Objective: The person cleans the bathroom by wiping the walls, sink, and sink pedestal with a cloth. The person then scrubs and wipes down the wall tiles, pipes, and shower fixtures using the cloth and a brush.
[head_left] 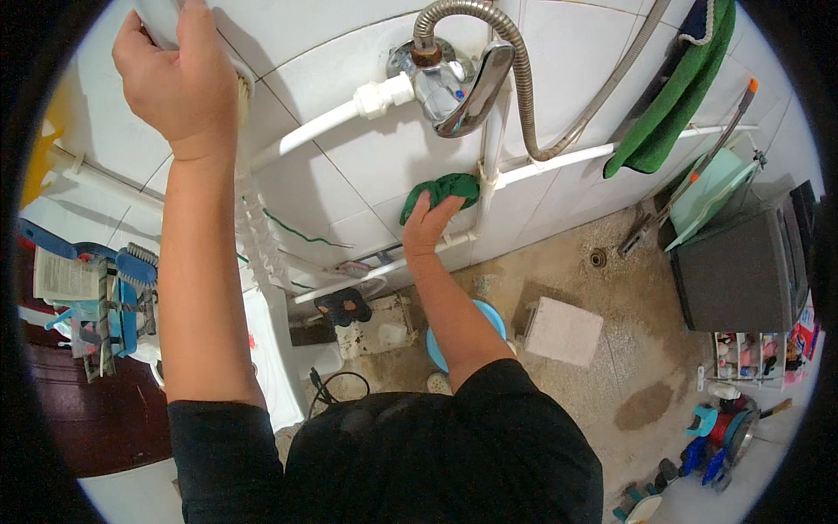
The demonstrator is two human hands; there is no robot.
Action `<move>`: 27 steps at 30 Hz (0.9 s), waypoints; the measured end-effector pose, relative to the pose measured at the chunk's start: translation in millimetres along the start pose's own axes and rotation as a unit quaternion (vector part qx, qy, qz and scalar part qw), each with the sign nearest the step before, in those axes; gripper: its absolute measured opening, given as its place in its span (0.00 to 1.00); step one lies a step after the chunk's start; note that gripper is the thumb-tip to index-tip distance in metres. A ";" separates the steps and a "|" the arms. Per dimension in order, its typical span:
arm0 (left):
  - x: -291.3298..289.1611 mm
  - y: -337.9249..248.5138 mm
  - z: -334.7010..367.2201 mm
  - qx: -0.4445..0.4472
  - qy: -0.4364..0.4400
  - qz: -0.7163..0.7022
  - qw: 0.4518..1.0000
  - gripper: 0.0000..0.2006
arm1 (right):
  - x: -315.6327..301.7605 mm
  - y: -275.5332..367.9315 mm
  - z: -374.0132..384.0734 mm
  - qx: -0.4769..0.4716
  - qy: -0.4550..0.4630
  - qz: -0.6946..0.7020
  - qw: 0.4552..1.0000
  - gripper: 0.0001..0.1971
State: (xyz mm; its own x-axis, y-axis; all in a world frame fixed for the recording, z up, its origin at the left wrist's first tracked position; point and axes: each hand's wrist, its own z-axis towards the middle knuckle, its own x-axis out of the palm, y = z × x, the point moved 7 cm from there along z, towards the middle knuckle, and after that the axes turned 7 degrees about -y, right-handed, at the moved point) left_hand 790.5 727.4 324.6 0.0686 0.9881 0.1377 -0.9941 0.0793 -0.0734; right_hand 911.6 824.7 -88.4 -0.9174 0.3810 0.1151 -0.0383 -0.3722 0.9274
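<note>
My left hand point(179, 83) is raised at the upper left, its fingers closed round a smooth white object point(160, 19) that runs out of view at the top, so its kind does not show. Lower and to the right, my right hand point(426, 229) holds a bunched green cloth point(443, 190) against the white tiled wall point(367, 175), just left of a vertical white pipe. Above the cloth, a chrome mixer tap point(454, 92) with a lever and a bent metal hose point(526, 83) is fixed to the wall.
White pipes point(301, 137) run along the wall. A green towel point(676, 105) hangs at the upper right. On the floor are a pale stool point(565, 329), a light-blue basin point(493, 316) partly behind my right arm, and a dark grey bin point(738, 279). Brushes point(137, 265) hang at the left.
</note>
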 end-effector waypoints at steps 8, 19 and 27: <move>0.8 11.3 3.0 0.053 0.023 0.023 0.998 0.12 | 43.1 117.7 -19.2 -0.284 0.156 -0.030 0.946 0.31; -1.7 11.9 1.2 -0.031 0.008 -0.142 0.989 0.07 | -27.3 -187.9 -33.3 0.624 -0.134 0.336 0.693 0.21; -1.3 21.7 1.4 -0.006 0.025 -0.080 0.996 0.07 | 13.4 -45.1 -46.4 0.622 -0.115 0.315 0.707 0.19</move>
State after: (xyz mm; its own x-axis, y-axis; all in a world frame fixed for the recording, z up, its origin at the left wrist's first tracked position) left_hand 768.7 727.6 324.2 0.2298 0.9682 0.0992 -0.9693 0.2368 -0.0659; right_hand 882.7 807.3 -145.2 -0.5029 0.6525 0.5669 0.8591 0.4493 0.2450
